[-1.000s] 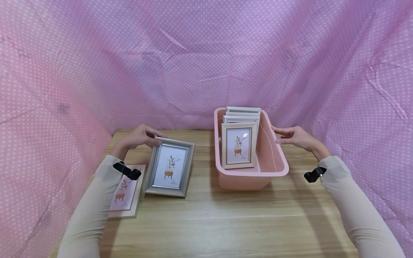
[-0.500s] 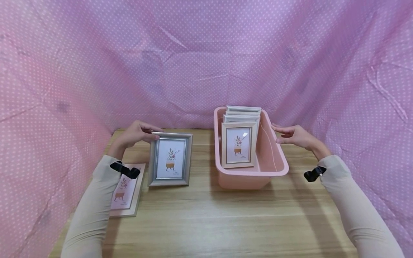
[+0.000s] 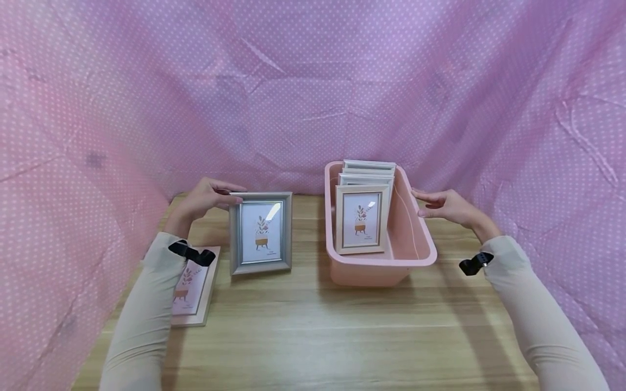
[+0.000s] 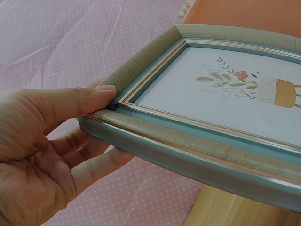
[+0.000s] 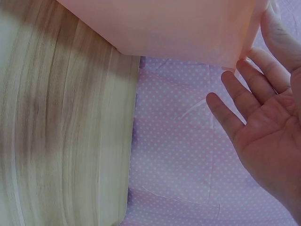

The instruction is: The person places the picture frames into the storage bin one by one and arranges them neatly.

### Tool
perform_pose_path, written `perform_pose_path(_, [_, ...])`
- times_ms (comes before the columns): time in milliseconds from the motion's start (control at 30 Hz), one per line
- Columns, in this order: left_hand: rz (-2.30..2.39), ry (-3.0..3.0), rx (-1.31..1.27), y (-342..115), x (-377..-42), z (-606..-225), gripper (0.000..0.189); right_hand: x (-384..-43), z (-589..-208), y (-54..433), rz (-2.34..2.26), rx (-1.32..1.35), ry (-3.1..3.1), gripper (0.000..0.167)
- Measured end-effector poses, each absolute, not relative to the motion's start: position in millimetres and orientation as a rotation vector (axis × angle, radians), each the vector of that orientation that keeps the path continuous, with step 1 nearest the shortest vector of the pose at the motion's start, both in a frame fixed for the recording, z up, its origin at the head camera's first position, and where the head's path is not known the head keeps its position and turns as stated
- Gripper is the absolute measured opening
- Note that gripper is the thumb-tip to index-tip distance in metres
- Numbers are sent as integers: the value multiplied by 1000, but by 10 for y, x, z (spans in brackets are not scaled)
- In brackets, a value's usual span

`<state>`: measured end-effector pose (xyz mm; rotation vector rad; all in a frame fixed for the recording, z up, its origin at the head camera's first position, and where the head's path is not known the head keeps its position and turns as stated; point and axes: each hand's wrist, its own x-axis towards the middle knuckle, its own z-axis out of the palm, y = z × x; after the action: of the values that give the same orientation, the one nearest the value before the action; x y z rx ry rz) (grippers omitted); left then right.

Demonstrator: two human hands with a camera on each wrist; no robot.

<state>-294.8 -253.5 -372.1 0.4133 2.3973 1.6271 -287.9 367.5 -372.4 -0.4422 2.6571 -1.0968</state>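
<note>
My left hand (image 3: 205, 196) pinches a silver-grey picture frame (image 3: 236, 233) at its top left corner, thumb on the front and fingers behind. In the left wrist view the thumb (image 4: 94, 98) lies over the corner. The frame stands nearly upright, facing me, with a potted-plant print. My right hand (image 3: 447, 206) touches the right rim of a pink plastic bin (image 3: 381, 277), its fingers extended. From the right wrist, several fingers (image 5: 235, 89) show spread beside the bin wall. A cream picture frame (image 3: 339, 220) leans inside the bin, with several pale frames (image 3: 369, 164) behind it.
Another cream frame (image 3: 207, 296) lies face up on the wooden table (image 3: 313, 342), partly under the left forearm. A pink dotted cloth (image 3: 313, 98) hangs behind the table and along both sides. The bin's right part shows bare inside wall.
The left hand has lifted the silver-grey frame away toward the back and brought it from a tilt to nearly upright. The right hand and the bin have stayed almost in place.
</note>
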Motion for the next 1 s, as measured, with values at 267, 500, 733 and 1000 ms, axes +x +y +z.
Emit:
perform_pose_path(267, [1696,2367,404,-2483,-2972,-3675,37,-2856,-3726,3658,-1168,-435,2621,66])
perform_pose_path(500, [1792,2346,386,-2393,-3007,-3596,26,-2840,-3688,3655,-1168,-422,2614,65])
perform_pose_path(733, [1823,2372,344,-2324,-2976,-3468,34,-2802,-3621,3639,-1127,-456,2608,65])
perform_pose_path(1000, [1883,2331,350,-2254,-2957,-3298,33,-2704,-3601,3586,-1077,-544,2611,67])
